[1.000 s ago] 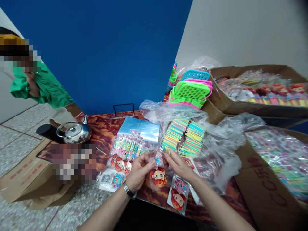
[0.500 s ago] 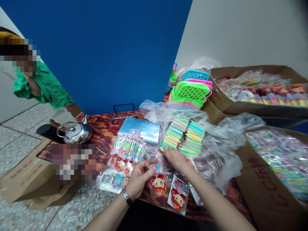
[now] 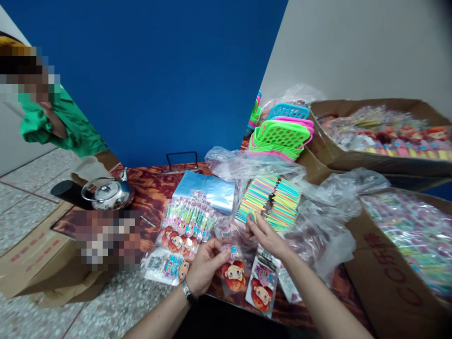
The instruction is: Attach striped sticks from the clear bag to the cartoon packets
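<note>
My left hand, a watch on its wrist, pinches the top of a small clear plastic bag printed with a red-haired cartoon face. My right hand is closed at the near left edge of a pile of thin coloured sticks. A few stick ends show between its thumb and fingers. Below that hand lies a stack of similar printed bags. Left of my hands are several filled packets with sticks inside, overlapping in a row, and a white-backed packet.
Behind the packets lies a stack of bluish plastic sleeves. Green, pink and blue baskets are stacked at the back. Cardboard boxes of packets stand right. A steel kettle sits left, near a person in a green shirt.
My right hand has drawn slightly right and toward me from the pile, with coloured stick ends now showing in its fingers. My left hand keeps its hold on the bag.
</note>
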Demonstrator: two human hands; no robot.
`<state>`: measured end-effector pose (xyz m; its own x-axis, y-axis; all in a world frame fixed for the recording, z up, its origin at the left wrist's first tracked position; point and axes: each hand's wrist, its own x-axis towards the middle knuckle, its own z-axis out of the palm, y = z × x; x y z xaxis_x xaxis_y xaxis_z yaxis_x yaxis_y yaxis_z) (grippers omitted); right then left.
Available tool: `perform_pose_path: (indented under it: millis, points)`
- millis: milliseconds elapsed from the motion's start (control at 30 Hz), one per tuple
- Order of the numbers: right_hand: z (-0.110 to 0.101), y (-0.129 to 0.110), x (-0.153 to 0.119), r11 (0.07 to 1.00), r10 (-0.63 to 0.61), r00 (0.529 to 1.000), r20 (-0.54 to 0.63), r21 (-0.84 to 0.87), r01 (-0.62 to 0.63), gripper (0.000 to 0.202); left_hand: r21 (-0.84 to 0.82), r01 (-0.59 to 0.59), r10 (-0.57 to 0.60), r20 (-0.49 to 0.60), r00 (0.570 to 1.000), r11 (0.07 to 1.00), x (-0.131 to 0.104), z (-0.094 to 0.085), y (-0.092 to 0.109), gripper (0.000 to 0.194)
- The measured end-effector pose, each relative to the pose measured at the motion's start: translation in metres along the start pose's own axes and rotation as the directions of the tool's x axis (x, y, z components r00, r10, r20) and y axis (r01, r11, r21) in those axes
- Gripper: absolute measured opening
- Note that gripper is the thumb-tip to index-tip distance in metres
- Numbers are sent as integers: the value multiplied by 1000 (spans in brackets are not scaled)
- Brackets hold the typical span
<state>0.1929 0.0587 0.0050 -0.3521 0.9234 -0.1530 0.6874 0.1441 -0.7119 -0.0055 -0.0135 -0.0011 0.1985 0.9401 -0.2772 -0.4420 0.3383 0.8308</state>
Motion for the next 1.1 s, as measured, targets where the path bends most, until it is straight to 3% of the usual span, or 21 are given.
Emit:
perform_pose_path:
  millis: [67,167,367,533,933,1100]
  points:
    - [1,-6,-6,949,-18,996,-93,312,46,23,-10,7,-7,14,1000,1000,0,0,-1,28]
    - [3,-22,-13,898,-26,982,-186,428,104,24,-47,34,-32,43,999,998,-2,2,0,25]
    - [16,-46,-24,918,-76,925,-371,336,210,20,-271,166,-109,211,971,948,-5,14,1,23]
    - [29,-45,-29,913,-248,903,-350,226,339,18,-371,191,-111,225,968,909,-4,15,-3,22]
    - [34,-43,-29,861,-459,804,-378,32,507,11,-355,173,-93,231,968,919,-8,13,4,24]
    - [34,-45,-29,861,-469,802,-369,12,509,11,-319,176,-113,209,971,931,-7,9,2,28]
